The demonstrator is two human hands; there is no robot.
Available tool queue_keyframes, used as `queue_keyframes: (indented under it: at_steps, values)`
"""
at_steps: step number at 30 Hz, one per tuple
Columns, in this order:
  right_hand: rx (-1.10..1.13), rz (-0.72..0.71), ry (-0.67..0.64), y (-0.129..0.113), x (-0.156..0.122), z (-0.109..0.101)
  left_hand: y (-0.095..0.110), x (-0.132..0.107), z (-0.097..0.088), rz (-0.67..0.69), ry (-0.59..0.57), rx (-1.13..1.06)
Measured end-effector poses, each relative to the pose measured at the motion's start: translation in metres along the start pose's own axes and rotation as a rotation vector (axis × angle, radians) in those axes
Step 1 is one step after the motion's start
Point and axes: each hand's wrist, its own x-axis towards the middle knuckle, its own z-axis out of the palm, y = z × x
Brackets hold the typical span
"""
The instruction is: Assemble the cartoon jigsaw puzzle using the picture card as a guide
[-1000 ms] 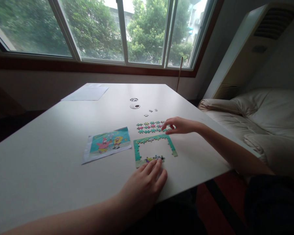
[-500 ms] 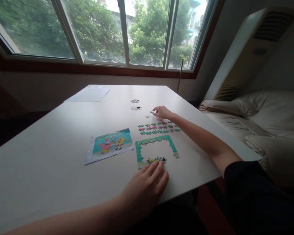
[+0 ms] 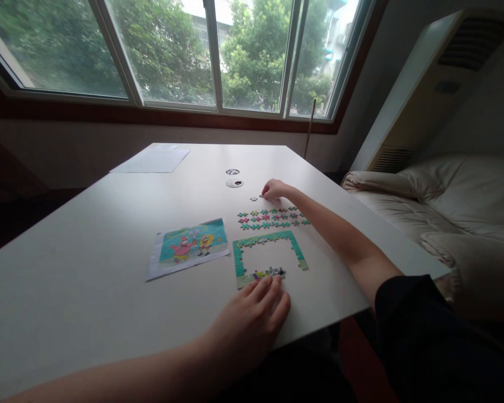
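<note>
A partly joined jigsaw puzzle [image 3: 238, 263] lies on the white table, its teal border built around a bare middle. My left hand [image 3: 252, 313] rests at its lower edge, fingertips down on the joined bottom pieces and nothing gripped. Farther off, my right hand [image 3: 275, 189] has thumb and fingers pinched on a small puzzle piece [image 3: 261, 196] at the tabletop. Just left of it lies another loose piece [image 3: 253, 198]. Between the right hand and the border are rows of loose puzzle pieces [image 3: 265, 218], mostly teal with some pink; the right forearm passes over their right end.
Left of the puzzle lies a cartoon reference picture [image 3: 193, 243] on paper. Two round table inserts [image 3: 234, 183] sit near the middle of the table [image 3: 88, 268]. White papers [image 3: 151, 161] lie at the far left corner. A pale sofa [image 3: 466, 201] stands to the right.
My right hand has closed its fingers on the far puzzle piece, shifting very slightly. My left hand stays on the puzzle's lower edge.
</note>
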Motion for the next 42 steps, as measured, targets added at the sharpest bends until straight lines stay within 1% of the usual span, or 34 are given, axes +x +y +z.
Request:
queue_keyframes:
  at_steps: [3,5,11,13,15,17,19,22,24,26,28,30,32,37,42]
  values:
    - [0.049,-0.01,-0.103,0.001,-0.006,-0.009,0.0,-0.001,-0.001,0.0,-0.018,0.008]
    - [0.081,-0.037,-0.131,0.002,-0.013,-0.011,0.0,-0.001,-0.002,0.0,-0.027,0.013]
    - [0.188,-0.186,-0.059,0.007,-0.04,-0.007,0.001,-0.002,-0.001,-0.009,-0.035,0.001]
    - [0.247,-0.241,-0.054,0.009,-0.055,-0.006,0.001,-0.001,-0.001,-0.016,-0.034,-0.001]
    - [0.363,-0.324,-0.073,0.011,-0.074,-0.007,0.001,-0.001,-0.001,-0.018,-0.032,-0.003]
    - [0.5,-0.425,-0.141,0.012,-0.098,-0.008,0.001,0.0,-0.001,-0.017,-0.037,-0.011]
    - [0.582,-0.5,-0.259,0.01,-0.124,-0.009,0.002,0.0,-0.002,-0.02,-0.047,-0.022]
    - [0.614,-0.533,-0.433,0.003,-0.162,-0.005,0.002,0.001,-0.003,-0.028,-0.042,-0.026]
    - [0.613,-0.538,-0.486,-0.003,-0.181,-0.001,0.003,0.001,-0.004,-0.026,-0.033,-0.021]
    - [0.57,-0.562,-0.472,-0.008,-0.193,0.003,0.003,0.002,-0.005,-0.025,-0.036,-0.016]
    - [0.49,-0.603,-0.401,-0.011,-0.199,0.007,0.003,0.003,-0.005,-0.028,-0.043,-0.013]
    - [0.422,-0.637,-0.327,-0.012,-0.201,0.009,0.003,0.003,-0.005,-0.032,-0.053,-0.015]
    - [0.394,-0.648,-0.285,-0.011,-0.201,0.012,0.002,0.004,-0.004,-0.036,-0.057,-0.018]
    - [0.317,-0.621,-0.198,-0.01,-0.201,0.018,0.003,0.003,-0.002,-0.025,-0.052,-0.016]
    - [0.274,-0.66,-0.158,-0.011,-0.203,0.014,0.002,0.003,-0.002,-0.028,-0.043,-0.011]
